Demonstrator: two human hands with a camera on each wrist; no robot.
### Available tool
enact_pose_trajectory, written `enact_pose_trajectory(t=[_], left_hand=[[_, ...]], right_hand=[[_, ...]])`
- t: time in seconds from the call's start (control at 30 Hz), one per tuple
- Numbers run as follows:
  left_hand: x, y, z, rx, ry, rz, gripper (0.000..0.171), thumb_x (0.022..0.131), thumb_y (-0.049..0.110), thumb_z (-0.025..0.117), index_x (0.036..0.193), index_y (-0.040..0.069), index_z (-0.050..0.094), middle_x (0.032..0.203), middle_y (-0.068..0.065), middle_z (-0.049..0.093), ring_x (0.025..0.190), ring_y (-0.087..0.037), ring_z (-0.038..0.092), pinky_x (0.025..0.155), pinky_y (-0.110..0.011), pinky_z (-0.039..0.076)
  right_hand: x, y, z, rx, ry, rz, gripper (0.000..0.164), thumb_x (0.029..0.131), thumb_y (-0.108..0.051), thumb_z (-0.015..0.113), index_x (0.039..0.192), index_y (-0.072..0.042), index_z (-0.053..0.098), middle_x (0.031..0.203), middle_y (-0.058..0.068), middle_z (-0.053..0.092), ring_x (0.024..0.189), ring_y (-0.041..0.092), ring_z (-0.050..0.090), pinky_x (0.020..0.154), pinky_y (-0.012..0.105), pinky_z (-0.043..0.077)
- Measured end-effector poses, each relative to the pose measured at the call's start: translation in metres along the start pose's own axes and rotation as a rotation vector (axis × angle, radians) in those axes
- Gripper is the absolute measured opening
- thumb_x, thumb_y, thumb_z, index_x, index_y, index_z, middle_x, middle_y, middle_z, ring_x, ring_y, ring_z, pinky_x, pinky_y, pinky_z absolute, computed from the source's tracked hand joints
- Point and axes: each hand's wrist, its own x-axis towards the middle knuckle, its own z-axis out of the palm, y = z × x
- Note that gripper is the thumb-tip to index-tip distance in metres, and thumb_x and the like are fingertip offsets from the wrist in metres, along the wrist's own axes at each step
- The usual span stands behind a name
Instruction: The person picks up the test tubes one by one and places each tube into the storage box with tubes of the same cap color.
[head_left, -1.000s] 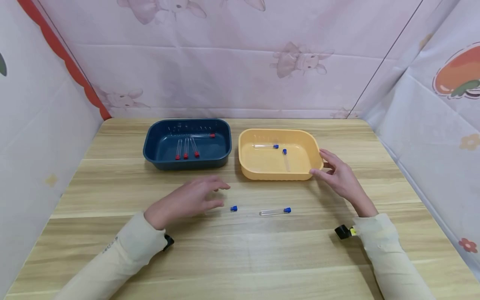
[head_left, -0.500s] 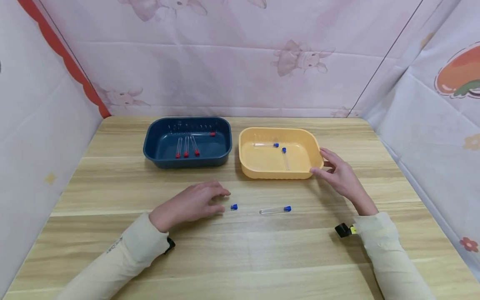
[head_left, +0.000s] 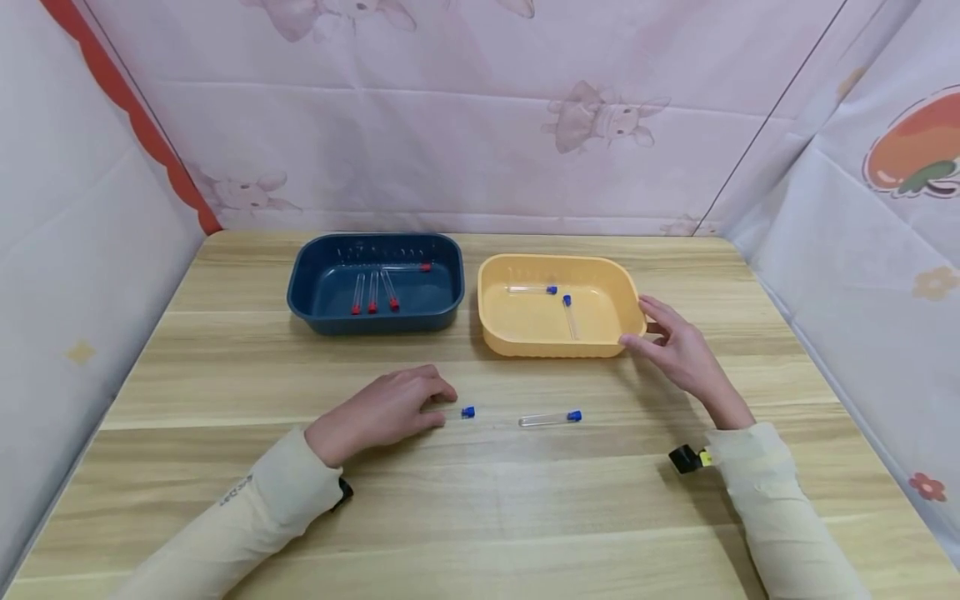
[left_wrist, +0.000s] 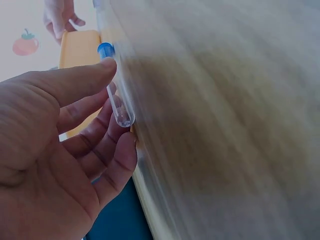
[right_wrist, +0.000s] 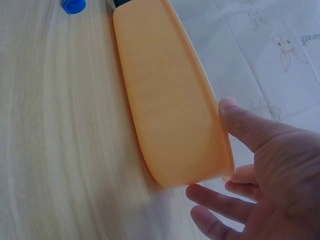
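Note:
My left hand [head_left: 386,408] pinches a clear test tube with a blue cap [left_wrist: 122,107] between thumb and fingers, low over the wooden table. Its cap points right, and the fingers hide most of the tube in the head view. To the right lies another blue-capped test tube [head_left: 546,420]. My right hand [head_left: 684,354] grips the near right corner of a yellow plastic basin [head_left: 551,347], thumb at the rim and fingers around the end. Inside that basin are two blue-capped tubes, one lying sideways [head_left: 528,290] and one pointing toward me [head_left: 572,321].
Left of the yellow basin, across a narrow gap, stands a dark blue basin [head_left: 375,324] holding several red-capped test tubes [head_left: 372,292]. Behind the table hangs a pink wall cloth [head_left: 465,158] with rabbit prints. White cloth also covers both sides.
My left hand has come down slightly right, and its thumb and fingers have closed on the blue-capped test tube. The right hand stays at the yellow basin's corner.

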Motion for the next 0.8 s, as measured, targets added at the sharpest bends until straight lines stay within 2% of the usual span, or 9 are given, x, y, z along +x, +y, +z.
enact_pose_trajectory(t=[0.17,0.4,0.8], left_hand=[[0.000,0.001,0.003,-0.013,0.011,0.010,0.032,0.097,0.022,0.075,0.128,0.014,0.073,0.115,0.002,0.065,0.101,-0.012,0.061,0.098,-0.038,0.054],[0.001,0.003,0.006,-0.050,0.027,-0.005,0.032,0.095,0.021,0.078,0.126,0.015,0.074,0.107,0.006,0.062,0.090,-0.011,0.055,0.085,-0.030,0.053],[0.003,0.011,0.007,-0.055,0.037,-0.027,0.042,0.095,0.019,0.078,0.133,0.007,0.067,0.109,0.001,0.061,0.090,-0.015,0.054,0.084,-0.032,0.054]], right_hand=[[0.000,0.001,0.000,-0.001,-0.002,-0.002,0.074,0.097,-0.021,0.076,0.156,0.005,0.038,0.163,0.027,0.031,0.120,0.049,0.061,0.080,0.001,0.044],[-0.001,0.000,-0.001,-0.010,-0.004,0.003,0.075,0.097,-0.022,0.076,0.156,0.006,0.038,0.163,0.027,0.031,0.119,0.049,0.061,0.079,0.001,0.044],[0.001,0.001,-0.001,-0.002,-0.007,-0.003,0.075,0.097,-0.022,0.075,0.156,0.006,0.038,0.163,0.026,0.031,0.119,0.048,0.062,0.079,0.001,0.044]])
